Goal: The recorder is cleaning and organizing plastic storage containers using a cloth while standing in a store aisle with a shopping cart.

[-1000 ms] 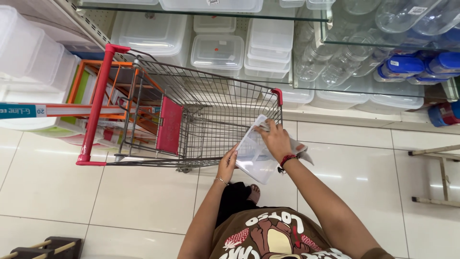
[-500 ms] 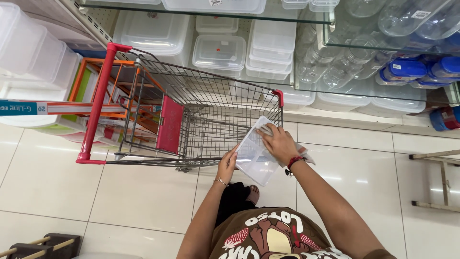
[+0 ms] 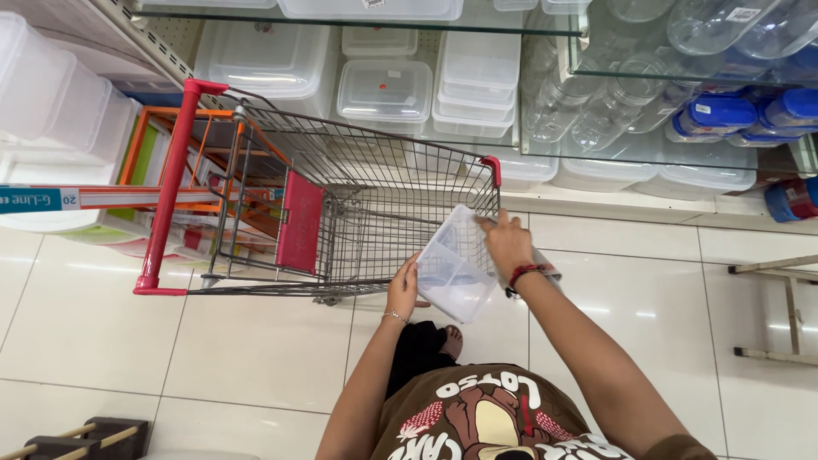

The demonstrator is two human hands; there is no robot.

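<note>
Both hands are tilting the clear plastic container (image 3: 453,268) slightly further upright beside the shopping cart (image 3: 341,204); left hand (image 3: 403,292) and right hand (image 3: 506,244) are gripping it closed, probably empty.

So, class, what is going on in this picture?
A person stands in a shop aisle holding a clear plastic container in both hands: the left hand grips its near edge, the right hand rests on top. The container is just beside a wire shopping cart with red trim. Shelves of plastic boxes and bottles stand behind it.
</note>
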